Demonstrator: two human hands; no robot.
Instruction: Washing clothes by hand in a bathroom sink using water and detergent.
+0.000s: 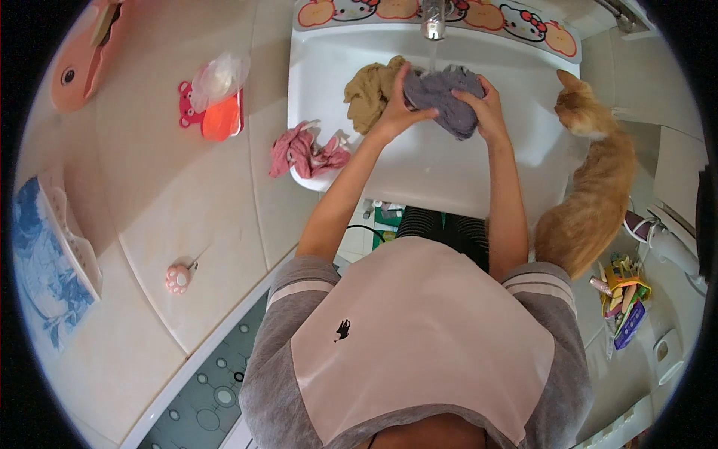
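Observation:
A wet grey cloth (446, 101) is bunched up between both my hands over the white washbasin (521, 134). My left hand (405, 109) grips its left side, thumb pointing across the front. On its right side my right hand (483, 106) holds it with the thumb laid over the top. Water runs from the metal faucet (433, 23) onto the cloth's upper edge. Left of it, a crumpled tan cloth (367, 95) rests in the basin, partly behind my left hand. A pink cloth with white parts (305, 152) hangs over the basin's left rim.
An orange cat (597, 168) sits along the basin's right side, head at the rim. A red bear-shaped soap holder (190, 106) and a pink whale-shaped holder (84, 76) are on the tiled wall at left. A paw-shaped hook (178, 279) is lower down. A packed yellow container (625, 286) stands at right.

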